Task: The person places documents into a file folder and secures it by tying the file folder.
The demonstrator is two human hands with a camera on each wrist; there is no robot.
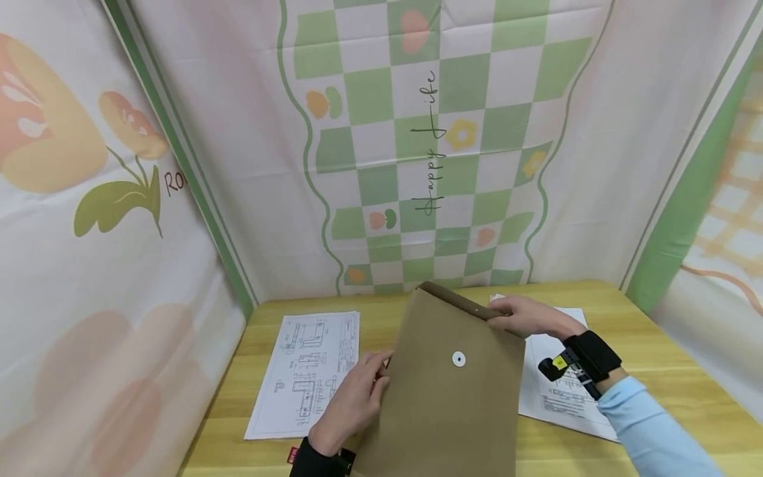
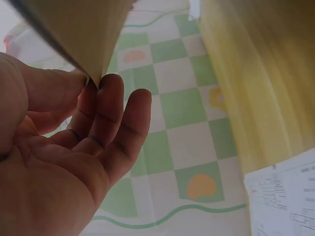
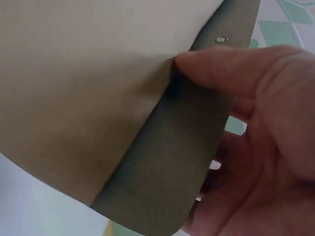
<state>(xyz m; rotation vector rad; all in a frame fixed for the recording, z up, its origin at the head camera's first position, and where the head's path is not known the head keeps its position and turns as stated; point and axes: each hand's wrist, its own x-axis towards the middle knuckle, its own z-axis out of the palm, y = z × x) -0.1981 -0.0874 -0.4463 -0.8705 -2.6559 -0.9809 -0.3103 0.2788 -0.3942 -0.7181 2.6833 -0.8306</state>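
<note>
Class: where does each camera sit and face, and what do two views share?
Head: on the head, facing forward and down; envelope, left hand and right hand show.
Left wrist: on that wrist, facing its hand pinching the envelope's edge.
Right wrist: on that wrist, facing its hand gripping the flap.
Both wrist views share the envelope and checkered curtain.

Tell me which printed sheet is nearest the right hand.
The right sheet, partly behind the right hand; the left sheet lies left of the brown envelope, near the left hand.
</note>
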